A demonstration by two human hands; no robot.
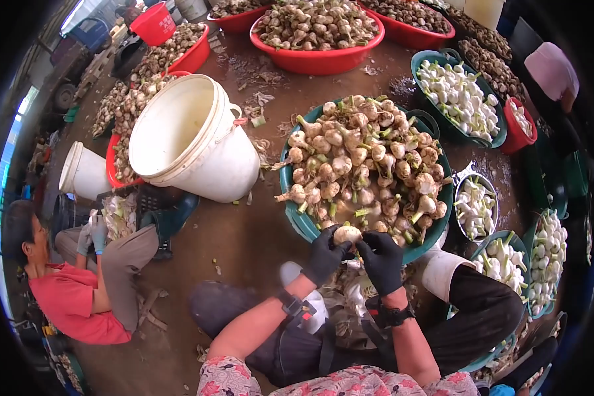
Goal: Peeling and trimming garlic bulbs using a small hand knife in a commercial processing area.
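My left hand [326,256], in a black glove, grips a garlic bulb [347,234] at the near rim of a big green basin. My right hand [382,260], gloved in black too, has its fingertips at the right side of the same bulb. The green basin [297,223] holds a heap of unpeeled, soil-stained garlic bulbs [359,154] with cut green stems, some in murky water. Below my hands, between my legs, lie loose garlic skins [351,292].
A large white bucket [242,166] stands left of the basin. Red basins [321,62] of unpeeled garlic lie beyond. Green basins of peeled garlic [460,99] and a metal bowl [497,213] stand at the right. A co-worker [79,297] sits at the left; another person [552,69] is at the upper right.
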